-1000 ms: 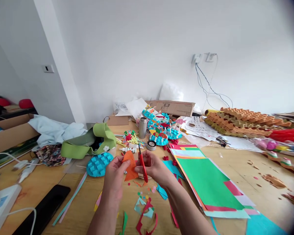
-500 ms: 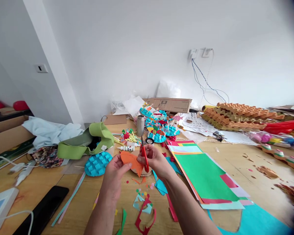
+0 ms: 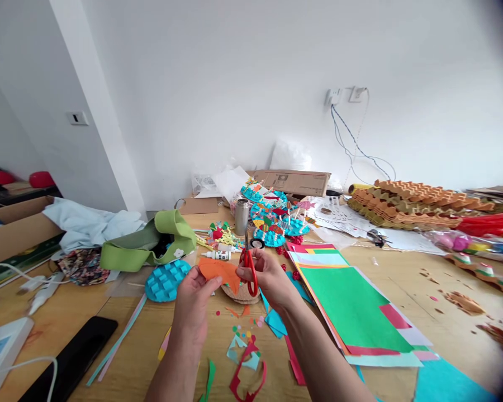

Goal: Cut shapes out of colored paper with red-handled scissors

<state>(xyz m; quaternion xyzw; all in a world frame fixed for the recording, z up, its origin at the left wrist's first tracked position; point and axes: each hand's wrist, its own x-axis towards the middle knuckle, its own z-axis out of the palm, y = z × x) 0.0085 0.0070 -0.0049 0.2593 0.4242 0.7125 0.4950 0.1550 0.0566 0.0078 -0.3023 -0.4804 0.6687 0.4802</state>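
Between my two hands is a piece of orange paper (image 3: 218, 272) with a cut, curved outline. My left hand (image 3: 195, 296) pinches its left part between thumb and fingers. In my right hand (image 3: 265, 277) are red-handled scissors (image 3: 252, 276), their blades pointing up and away from me; its fingertips also touch the paper's right end. Beneath the paper lies a round brown cardboard disc (image 3: 243, 292), partly covered. Left of it is a blue woven disc (image 3: 167, 280). A white glue bottle (image 3: 217, 255) lies just beyond the orange paper.
Coloured sheets (image 3: 343, 301) are stacked at right; paper scraps (image 3: 248, 363) lie in front. A metal flask (image 3: 242, 216) stands before decorated blue discs (image 3: 272, 215). A green felt bag (image 3: 148, 245) and a black phone (image 3: 69, 357) are at left, egg trays (image 3: 414, 204) at back right.
The orange paper has turned to lie flatter and shifted slightly left. More of the cardboard disc shows under it. The scissors stay in my right hand.
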